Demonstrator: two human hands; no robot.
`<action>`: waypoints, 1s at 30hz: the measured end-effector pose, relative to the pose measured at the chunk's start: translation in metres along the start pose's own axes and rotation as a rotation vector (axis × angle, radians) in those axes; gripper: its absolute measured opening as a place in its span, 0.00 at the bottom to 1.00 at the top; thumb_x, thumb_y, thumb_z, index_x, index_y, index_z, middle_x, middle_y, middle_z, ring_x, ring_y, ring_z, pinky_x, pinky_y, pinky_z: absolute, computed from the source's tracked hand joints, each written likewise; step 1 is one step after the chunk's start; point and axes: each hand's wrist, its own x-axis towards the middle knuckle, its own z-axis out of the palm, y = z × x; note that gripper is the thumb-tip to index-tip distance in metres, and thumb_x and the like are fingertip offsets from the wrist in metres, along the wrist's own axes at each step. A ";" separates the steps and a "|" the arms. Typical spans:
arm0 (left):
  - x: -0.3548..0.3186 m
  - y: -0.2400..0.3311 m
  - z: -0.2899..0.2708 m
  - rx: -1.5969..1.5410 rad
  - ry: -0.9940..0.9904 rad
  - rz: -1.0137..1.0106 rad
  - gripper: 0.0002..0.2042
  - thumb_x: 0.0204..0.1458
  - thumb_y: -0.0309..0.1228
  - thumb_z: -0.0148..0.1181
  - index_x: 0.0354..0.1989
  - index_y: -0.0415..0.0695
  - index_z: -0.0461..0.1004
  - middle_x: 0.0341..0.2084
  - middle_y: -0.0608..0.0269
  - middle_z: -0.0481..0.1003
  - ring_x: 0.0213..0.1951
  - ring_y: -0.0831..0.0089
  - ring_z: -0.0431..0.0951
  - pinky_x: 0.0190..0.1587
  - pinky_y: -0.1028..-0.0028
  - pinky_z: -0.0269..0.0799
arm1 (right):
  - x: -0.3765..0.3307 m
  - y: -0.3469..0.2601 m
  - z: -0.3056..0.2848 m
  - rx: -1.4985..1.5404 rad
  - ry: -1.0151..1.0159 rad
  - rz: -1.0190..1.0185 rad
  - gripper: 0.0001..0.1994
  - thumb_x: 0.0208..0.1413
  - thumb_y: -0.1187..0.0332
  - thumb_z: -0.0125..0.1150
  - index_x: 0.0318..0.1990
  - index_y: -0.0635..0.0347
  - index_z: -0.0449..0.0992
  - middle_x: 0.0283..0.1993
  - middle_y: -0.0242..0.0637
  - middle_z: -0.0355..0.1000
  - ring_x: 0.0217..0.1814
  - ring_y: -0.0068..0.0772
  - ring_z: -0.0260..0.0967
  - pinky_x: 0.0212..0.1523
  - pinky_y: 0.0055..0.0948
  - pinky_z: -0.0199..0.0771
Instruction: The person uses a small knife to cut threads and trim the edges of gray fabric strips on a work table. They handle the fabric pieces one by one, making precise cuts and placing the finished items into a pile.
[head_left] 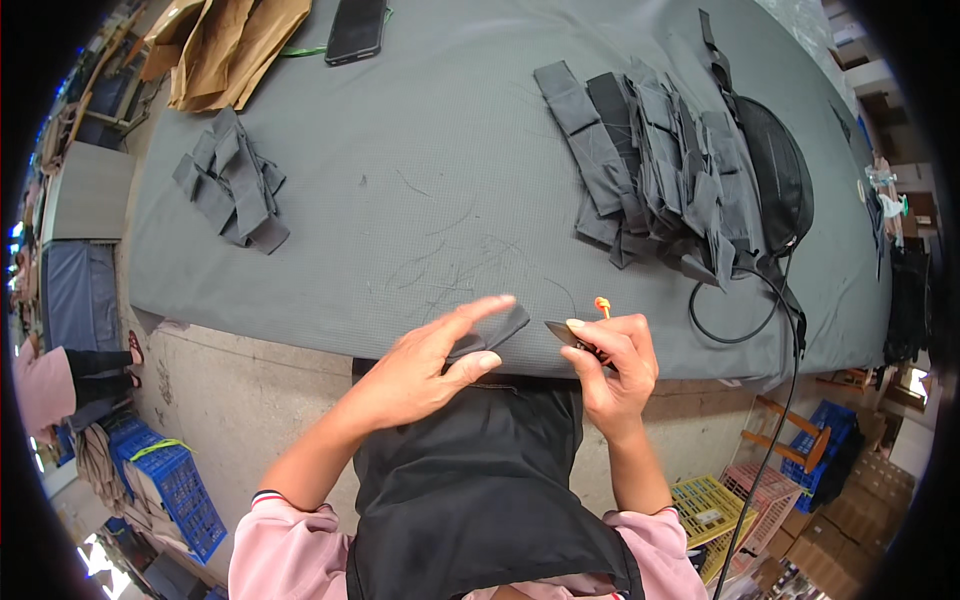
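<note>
Two hands work a small grey fabric strap at the near edge of a grey padded surface.

The left hand pinches the grey fabric strap between thumb and forefinger, the other fingers spread flat above it; the strap looks light, limp and soft, best held by its folded end as here. The right hand has its fingers curled shut around a small snipping tool with an orange tip, its blade pointing at the strap. Below, a black apron hangs in front of the person. On the grey surface, a small heap of straps lies toward the far left, a larger stack of straps toward the right edge beside a black bag. A dark phone and brown paper sit at the far edge. Plastic crates stand on the floor around.
</note>
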 end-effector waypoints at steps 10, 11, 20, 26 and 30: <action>0.006 -0.003 0.014 0.491 0.457 0.195 0.29 0.43 0.31 0.67 0.56 0.44 0.64 0.33 0.56 0.68 0.35 0.60 0.69 0.39 0.66 0.66 | -0.017 0.001 0.014 -0.078 0.034 0.094 0.15 0.40 0.79 0.67 0.40 0.60 0.77 0.30 0.34 0.66 0.24 0.26 0.64 0.39 0.28 0.70; 0.008 -0.003 0.016 0.505 0.479 0.211 0.29 0.42 0.30 0.67 0.56 0.44 0.65 0.34 0.56 0.68 0.35 0.61 0.69 0.39 0.67 0.67 | -0.018 -0.001 0.015 -0.080 0.028 0.117 0.16 0.41 0.79 0.67 0.41 0.59 0.77 0.30 0.34 0.67 0.24 0.26 0.65 0.42 0.30 0.70; 0.010 0.000 0.028 0.538 0.550 0.233 0.30 0.42 0.30 0.68 0.56 0.43 0.65 0.34 0.55 0.67 0.34 0.61 0.70 0.36 0.68 0.68 | -0.009 0.002 0.032 -0.278 0.106 -0.054 0.15 0.41 0.77 0.67 0.40 0.59 0.77 0.29 0.33 0.68 0.23 0.30 0.67 0.31 0.28 0.71; 0.010 -0.003 0.032 0.564 0.604 0.247 0.31 0.42 0.30 0.68 0.57 0.41 0.64 0.34 0.55 0.66 0.33 0.61 0.69 0.34 0.68 0.68 | -0.010 0.000 0.034 -0.301 0.134 0.008 0.14 0.40 0.78 0.67 0.39 0.61 0.76 0.29 0.34 0.69 0.22 0.29 0.67 0.21 0.25 0.66; 0.010 -0.004 0.033 0.570 0.613 0.254 0.31 0.42 0.30 0.68 0.57 0.41 0.64 0.34 0.54 0.66 0.33 0.61 0.69 0.34 0.68 0.68 | -0.008 -0.001 0.032 -0.290 0.133 -0.007 0.14 0.41 0.78 0.67 0.39 0.61 0.76 0.29 0.35 0.68 0.22 0.27 0.66 0.20 0.25 0.65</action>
